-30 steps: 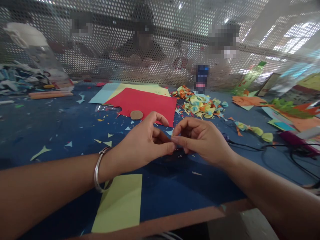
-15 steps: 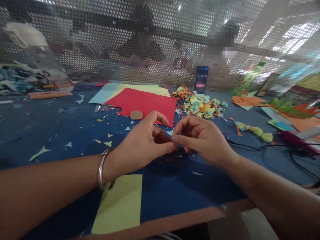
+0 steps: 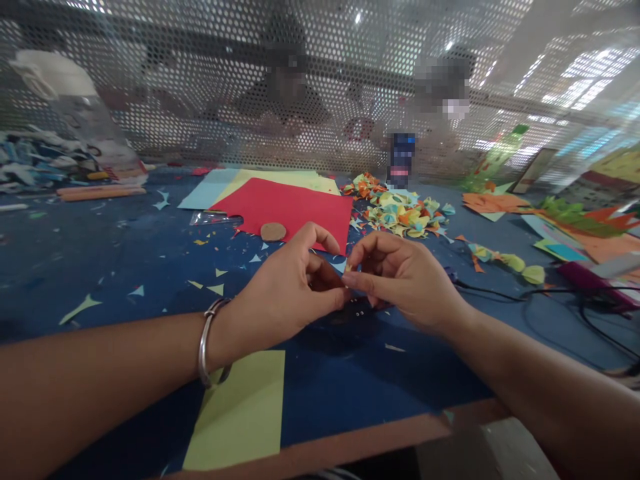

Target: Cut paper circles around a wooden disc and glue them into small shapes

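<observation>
The left hand [image 3: 287, 287] and the right hand [image 3: 407, 277] meet above the middle of the desk [image 3: 320, 407], with the fingertips very near each other. The right hand's thumb and forefinger are pinched together on a small yellowish bit [image 3: 349, 267], which sits right at their tips; its shape is too small to tell. The left hand is loosely curved, its forefinger arched well away from its thumb; the other fingers are partly hidden, so I cannot tell whether it has hold of anything. Just below the fingertips are a few tiny white dots [image 3: 358, 313]. A silver bracelet [image 3: 203, 353] circles the left wrist, over the corner of a yellow sheet [image 3: 245, 417] near the desk's front edge.

Beyond the hands, a red sheet [image 3: 300, 207] lies over pale yellow and light blue paper, with a flat brown disc [image 3: 273, 231] at its near edge. To its right is a heap of small folded paper pieces [image 3: 403, 213] in yellow, orange and blue. A black cable [image 3: 493, 291] runs to the right beside the right wrist.
</observation>
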### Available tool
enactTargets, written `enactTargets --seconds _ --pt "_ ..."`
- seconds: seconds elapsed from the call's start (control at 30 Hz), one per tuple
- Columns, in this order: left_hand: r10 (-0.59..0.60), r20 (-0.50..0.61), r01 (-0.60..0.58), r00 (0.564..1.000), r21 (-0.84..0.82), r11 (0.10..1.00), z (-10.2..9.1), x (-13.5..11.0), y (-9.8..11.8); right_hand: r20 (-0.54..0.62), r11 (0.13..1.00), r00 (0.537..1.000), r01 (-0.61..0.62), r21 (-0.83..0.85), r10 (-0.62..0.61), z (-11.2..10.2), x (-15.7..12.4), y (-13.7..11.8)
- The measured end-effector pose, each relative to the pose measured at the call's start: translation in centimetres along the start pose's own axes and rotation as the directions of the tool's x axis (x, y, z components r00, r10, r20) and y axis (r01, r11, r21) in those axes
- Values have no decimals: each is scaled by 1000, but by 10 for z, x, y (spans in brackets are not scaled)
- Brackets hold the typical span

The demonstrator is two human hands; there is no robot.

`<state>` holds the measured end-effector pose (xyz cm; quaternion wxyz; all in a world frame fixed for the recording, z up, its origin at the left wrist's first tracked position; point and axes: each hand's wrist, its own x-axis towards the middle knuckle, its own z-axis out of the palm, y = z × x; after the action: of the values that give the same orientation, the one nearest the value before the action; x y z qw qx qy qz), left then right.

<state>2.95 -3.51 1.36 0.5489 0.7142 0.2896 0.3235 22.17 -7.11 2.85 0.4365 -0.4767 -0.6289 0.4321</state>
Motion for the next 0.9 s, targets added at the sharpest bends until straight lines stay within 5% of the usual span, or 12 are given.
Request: enactTargets --seconds 0.7,0.9 --pt "124 -6 -119 992 235 965 1 -4 3 -13 999 1000 -15 37 16 -1 0 -1" --pt "115 -51 -107 992 143 984 2 -3 3 -25 1000 1000 3 7 -3 -2 0 0"
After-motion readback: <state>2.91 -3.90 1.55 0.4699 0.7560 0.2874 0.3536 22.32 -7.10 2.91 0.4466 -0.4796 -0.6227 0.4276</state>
